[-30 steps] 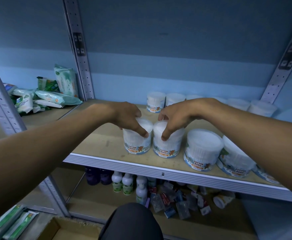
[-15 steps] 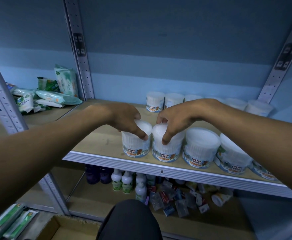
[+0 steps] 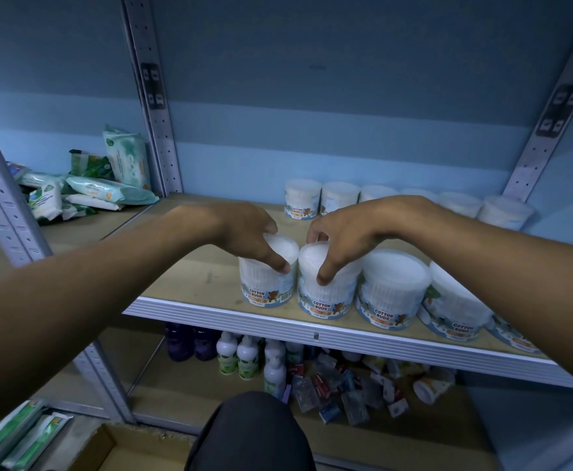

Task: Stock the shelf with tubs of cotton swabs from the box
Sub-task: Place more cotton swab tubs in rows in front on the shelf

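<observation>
My left hand (image 3: pixel 244 232) clawed over a round clear cotton-bud tub (image 3: pixel 267 277), upright at the wooden shelf's (image 3: pixel 193 277) front edge, right hand (image 3: pixel 349 232) gripping its touching twin tub (image 3: pixel 325 290), also upright.

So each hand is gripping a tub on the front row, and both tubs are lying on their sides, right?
Not quite. The left hand and right hand each grip a tub on the front row, but the head view shows both tubs standing upright on the shelf.

I count five tubs of cotton swabs (image 3: pixel 392 290) along the front row and six in the back row (image 3: pixel 302 198); my two hands (image 3: pixel 244 232) each hold one front tub.
</observation>
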`<state>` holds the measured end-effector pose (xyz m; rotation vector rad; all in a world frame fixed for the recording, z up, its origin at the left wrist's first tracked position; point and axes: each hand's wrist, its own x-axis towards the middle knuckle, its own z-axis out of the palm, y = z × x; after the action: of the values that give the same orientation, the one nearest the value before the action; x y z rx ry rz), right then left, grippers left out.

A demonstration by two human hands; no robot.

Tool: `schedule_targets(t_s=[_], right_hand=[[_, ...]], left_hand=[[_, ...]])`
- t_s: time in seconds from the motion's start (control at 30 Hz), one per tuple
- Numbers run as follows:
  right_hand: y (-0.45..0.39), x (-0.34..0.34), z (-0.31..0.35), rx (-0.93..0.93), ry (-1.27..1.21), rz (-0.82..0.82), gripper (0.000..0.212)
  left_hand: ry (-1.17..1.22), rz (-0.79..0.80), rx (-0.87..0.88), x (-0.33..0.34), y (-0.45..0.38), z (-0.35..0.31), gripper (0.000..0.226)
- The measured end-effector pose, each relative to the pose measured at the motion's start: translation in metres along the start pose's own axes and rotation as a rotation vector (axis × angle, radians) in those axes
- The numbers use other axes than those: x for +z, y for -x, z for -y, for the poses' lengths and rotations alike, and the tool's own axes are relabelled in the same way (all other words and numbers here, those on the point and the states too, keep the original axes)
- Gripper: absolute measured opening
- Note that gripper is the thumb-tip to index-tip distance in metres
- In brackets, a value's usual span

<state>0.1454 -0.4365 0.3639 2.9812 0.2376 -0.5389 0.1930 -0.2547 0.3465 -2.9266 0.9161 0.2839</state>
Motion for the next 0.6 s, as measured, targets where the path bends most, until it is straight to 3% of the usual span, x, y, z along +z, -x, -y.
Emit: schedule_targets(t_s=[0.17,0.37,0.6], right_hand=[[0.000,0.001,-0.001,0.007,-0.008,0.005,0.077],[0.005,0.007,-0.011,-0.007,-0.116,-0.045,0.101],[0.046,0.024,-0.035,0.021,-0.324,-0.399,0.071]], left_hand=[[0.009,0.005,-0.010,0.000,0.001,0.001,0.084],[0.069,-0.022,-0.045,-0.002,0.006,-0.001,0.084],[0.391,-0.528,0.079,-0.009,0.003,-0.041,0.042]])
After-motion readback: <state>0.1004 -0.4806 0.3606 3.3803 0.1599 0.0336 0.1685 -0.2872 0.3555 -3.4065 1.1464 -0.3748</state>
